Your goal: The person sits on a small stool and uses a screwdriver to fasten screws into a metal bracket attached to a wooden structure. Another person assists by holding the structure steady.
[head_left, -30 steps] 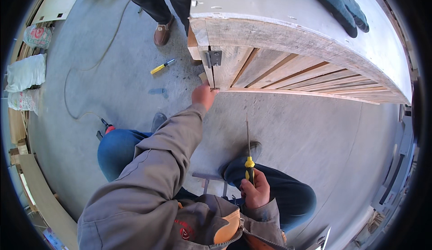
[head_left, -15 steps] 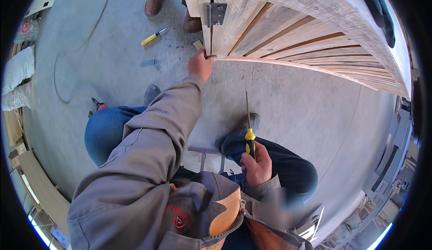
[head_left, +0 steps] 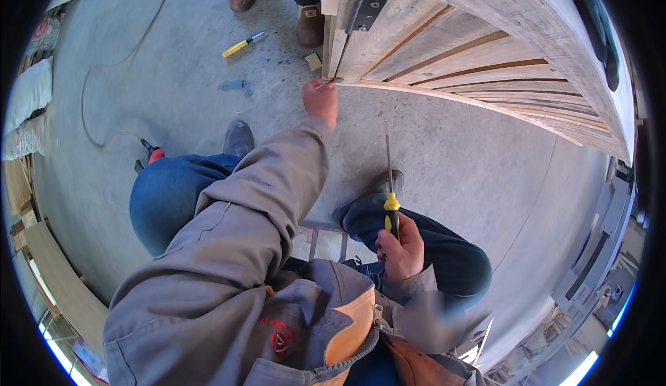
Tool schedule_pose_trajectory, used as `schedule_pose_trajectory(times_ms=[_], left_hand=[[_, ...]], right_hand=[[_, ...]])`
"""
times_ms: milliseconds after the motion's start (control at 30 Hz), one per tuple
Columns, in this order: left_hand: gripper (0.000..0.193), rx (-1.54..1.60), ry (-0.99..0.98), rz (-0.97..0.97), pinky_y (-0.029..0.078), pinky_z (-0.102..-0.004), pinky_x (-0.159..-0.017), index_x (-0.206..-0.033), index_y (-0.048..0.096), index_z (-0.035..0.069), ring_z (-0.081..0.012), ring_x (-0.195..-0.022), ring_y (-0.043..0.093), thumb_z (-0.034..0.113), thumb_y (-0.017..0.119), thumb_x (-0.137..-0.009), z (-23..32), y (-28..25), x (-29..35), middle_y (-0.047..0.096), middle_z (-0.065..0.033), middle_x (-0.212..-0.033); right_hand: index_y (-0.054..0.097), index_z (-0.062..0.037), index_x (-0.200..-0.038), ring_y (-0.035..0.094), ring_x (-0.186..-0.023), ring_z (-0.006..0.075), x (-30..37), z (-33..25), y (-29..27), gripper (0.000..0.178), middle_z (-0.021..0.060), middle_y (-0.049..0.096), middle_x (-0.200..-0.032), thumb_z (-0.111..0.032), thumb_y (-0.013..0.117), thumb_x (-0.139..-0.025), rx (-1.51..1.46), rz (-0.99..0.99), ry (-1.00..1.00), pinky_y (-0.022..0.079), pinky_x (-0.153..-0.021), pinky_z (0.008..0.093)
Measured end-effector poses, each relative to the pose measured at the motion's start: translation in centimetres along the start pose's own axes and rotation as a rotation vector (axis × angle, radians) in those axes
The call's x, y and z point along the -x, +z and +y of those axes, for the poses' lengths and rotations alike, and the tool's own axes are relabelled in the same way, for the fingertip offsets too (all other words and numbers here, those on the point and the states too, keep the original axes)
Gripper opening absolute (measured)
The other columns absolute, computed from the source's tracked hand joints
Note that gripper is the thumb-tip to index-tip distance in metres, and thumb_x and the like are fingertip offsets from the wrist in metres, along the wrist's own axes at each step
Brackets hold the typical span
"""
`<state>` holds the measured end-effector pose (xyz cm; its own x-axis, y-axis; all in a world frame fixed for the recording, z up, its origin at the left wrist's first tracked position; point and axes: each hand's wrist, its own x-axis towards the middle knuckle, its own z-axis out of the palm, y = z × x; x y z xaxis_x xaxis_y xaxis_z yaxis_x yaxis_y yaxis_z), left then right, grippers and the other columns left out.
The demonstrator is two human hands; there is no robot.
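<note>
Concrete floor (head_left: 173,94) beneath a seated person. Left hand (head_left: 321,101) reaches to the lower corner of a slatted wooden panel (head_left: 472,46), fingers pinched closed on a small item too small to identify. Right hand (head_left: 401,250) is closed around a yellow-handled screwdriver (head_left: 391,209), its shaft pointing toward the panel.

single head-worn fisheye view, looks steeply down from above the seated person's chest, close to own sleeves and knees (head_left: 173,198), facing forward toward the concrete floor (head_left: 451,150) and wooden panel (head_left: 485,53); edges bend at the rim.
</note>
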<state>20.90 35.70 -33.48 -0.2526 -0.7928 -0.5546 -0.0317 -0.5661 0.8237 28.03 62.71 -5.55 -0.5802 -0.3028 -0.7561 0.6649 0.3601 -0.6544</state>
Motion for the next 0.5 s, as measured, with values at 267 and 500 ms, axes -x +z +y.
schedule_pose_trajectory(times_ms=[267, 500], left_hand=[[0.043, 0.116, 0.021, -0.066, 0.050, -0.0357, -0.082, -0.115, 0.053, 0.002, -0.0171, -0.095, 0.060, 0.009, 0.078, -0.080, -1.7, -0.1, -0.7, 0.065, -0.0108, -0.109], [0.060, -0.076, 0.135, 0.074, 0.049, -0.0331, -0.089, -0.113, 0.053, -0.004, -0.0215, -0.103, 0.061, 0.019, 0.089, -0.072, 1.2, 1.9, 1.7, 0.063, -0.0151, -0.111]], right_hand=[[0.050, 0.0049, -0.131, 0.049, -0.062, 0.0058, 0.2, -0.3, 0.6, 0.044, 0.0020, 0.059, -0.086, -0.006, 0.061, -0.090, 0.036, -0.004, -0.006, 0.039, -0.054, 0.0221], [0.048, 0.0017, -0.134, 0.050, -0.060, 0.0080, -0.3, 0.9, 0.2, 0.044, 0.0046, 0.058, -0.083, -0.008, 0.059, -0.092, 0.069, -0.007, -0.041, 0.042, -0.053, 0.0228]])
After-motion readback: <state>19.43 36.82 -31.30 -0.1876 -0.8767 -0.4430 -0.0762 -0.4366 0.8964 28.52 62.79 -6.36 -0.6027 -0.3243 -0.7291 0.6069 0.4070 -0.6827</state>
